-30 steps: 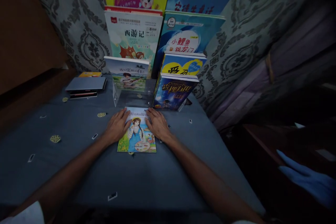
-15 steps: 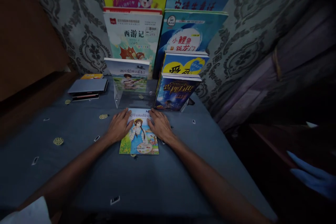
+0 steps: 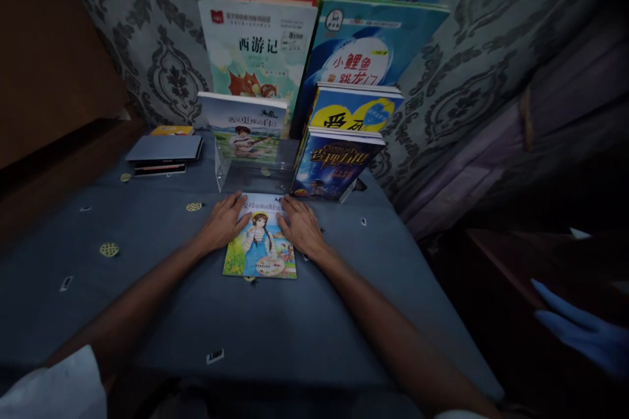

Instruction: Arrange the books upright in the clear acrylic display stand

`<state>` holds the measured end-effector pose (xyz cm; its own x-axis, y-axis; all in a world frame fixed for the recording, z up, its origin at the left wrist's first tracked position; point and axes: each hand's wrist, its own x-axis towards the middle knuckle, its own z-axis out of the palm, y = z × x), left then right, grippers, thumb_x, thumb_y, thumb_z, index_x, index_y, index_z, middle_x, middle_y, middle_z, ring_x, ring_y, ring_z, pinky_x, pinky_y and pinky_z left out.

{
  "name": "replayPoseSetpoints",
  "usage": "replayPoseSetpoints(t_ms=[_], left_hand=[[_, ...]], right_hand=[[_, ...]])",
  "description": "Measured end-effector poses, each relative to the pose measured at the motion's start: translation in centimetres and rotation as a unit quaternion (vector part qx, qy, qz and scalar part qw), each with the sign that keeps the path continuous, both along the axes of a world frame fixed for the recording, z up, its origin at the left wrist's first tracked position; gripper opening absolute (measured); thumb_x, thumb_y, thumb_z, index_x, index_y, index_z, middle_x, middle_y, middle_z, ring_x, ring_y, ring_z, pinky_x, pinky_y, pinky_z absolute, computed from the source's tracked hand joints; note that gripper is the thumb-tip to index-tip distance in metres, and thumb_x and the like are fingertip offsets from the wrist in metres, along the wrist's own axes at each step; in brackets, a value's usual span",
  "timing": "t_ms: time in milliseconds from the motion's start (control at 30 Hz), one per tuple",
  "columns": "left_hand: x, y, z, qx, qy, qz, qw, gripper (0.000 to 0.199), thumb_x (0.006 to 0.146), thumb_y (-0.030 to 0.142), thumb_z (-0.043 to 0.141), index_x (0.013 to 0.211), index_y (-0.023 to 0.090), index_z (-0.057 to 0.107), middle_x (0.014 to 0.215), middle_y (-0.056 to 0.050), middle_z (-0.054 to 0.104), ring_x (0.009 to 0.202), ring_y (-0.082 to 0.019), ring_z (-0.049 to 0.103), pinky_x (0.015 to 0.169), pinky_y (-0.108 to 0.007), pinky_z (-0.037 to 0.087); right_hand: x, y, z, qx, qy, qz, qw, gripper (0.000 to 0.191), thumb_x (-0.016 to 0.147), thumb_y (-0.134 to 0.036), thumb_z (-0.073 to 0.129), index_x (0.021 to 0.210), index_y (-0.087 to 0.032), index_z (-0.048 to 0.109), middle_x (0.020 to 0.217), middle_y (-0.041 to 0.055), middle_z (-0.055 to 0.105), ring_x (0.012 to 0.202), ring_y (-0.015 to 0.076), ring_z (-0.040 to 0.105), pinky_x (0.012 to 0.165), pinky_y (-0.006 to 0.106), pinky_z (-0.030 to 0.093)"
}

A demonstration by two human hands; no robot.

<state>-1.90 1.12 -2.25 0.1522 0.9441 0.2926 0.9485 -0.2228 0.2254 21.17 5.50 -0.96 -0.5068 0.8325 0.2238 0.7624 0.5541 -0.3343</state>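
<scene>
A thin picture-covered book (image 3: 259, 245) lies flat on the cloth-covered table, its cover showing a figure with braids in blue overalls. My left hand (image 3: 223, 221) rests palm down along its upper left edge, fingers stretched out and thumb tip over the cover. On the opposite edge, my right hand (image 3: 302, 226) lies the same way, fingers extended near the top right corner. Just beyond the fingertips stands a clear display rack (image 3: 253, 177). It bears a pale-topped book (image 3: 246, 126) on the left and a dark blue book (image 3: 334, 163) on the right.
Taller books rise behind, including a white one (image 3: 258, 39) and a teal one (image 3: 378, 39). A small stack of books (image 3: 164, 149) sits at the table's back left. Patterned curtain (image 3: 171, 69) hangs behind. Blue gloves (image 3: 580, 324) appear beyond the table's right edge.
The view has tilted slightly, so the rack and books appear a little higher. Both hands stay at the book's edges, and the book keeps its place before the rack.
</scene>
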Motion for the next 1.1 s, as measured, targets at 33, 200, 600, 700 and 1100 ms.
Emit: replayPoseSetpoints(t_ms=[33,200,600,700,1100], left_hand=[[0.0,0.0,0.1,-0.006,0.002,0.0,1.0,0.051,0.1,0.043,0.041,0.141,0.015,0.052,0.149,-0.016,0.052,0.136,-0.03,0.051,0.114,-0.046,0.04],[0.0,-0.1,0.4,-0.023,0.008,0.002,1.0,0.049,0.101,0.04,0.04,0.142,0.014,0.051,0.15,-0.017,0.05,0.136,-0.03,0.05,0.112,-0.046,0.041],[0.5,-0.4,1.5,-0.02,0.004,0.024,1.0,0.042,0.1,0.029,0.039,0.135,0.01,0.055,0.138,-0.018,0.056,0.119,-0.03,0.062,0.105,-0.045,0.049],[0.3,-0.1,1.5,-0.007,-0.002,0.024,1.0,0.04,0.099,0.028,0.04,0.132,0.012,0.058,0.135,-0.017,0.058,0.118,-0.03,0.062,0.104,-0.045,0.05],[-0.2,0.7,0.2,0.02,-0.018,0.024,0.999,0.04,0.1,0.028,0.041,0.132,0.012,0.058,0.134,-0.015,0.061,0.124,-0.027,0.058,0.109,-0.042,0.046]], right_hand=[[0.0,-0.1,0.0,-0.005,-0.005,-0.004,1.0,0.051,0.1,-0.031,0.043,0.144,-0.009,0.052,0.154,0.0188,0.049,0.143,0.0298,0.044,0.118,0.048,0.034],[0.1,-0.9,0.0,-0.007,-0.012,-0.004,1.0,0.05,0.099,-0.031,0.042,0.143,-0.009,0.054,0.153,0.0189,0.05,0.141,0.0306,0.047,0.117,0.05,0.035],[1.2,-2.4,-0.5,0.005,0.002,0.016,1.0,0.05,0.098,-0.034,0.045,0.141,-0.011,0.056,0.153,0.0175,0.051,0.138,0.031,0.049,0.116,0.048,0.036],[1.2,-2.3,-0.2,0.001,0.004,0.021,1.0,0.049,0.098,-0.033,0.046,0.141,-0.011,0.056,0.153,0.0173,0.05,0.139,0.031,0.048,0.116,0.048,0.036],[0.5,0.2,0.0,-0.021,-0.007,0.009,1.0,0.058,0.098,-0.04,0.049,0.147,-0.008,0.048,0.155,0.019,0.047,0.142,0.0312,0.043,0.117,0.048,0.033]])
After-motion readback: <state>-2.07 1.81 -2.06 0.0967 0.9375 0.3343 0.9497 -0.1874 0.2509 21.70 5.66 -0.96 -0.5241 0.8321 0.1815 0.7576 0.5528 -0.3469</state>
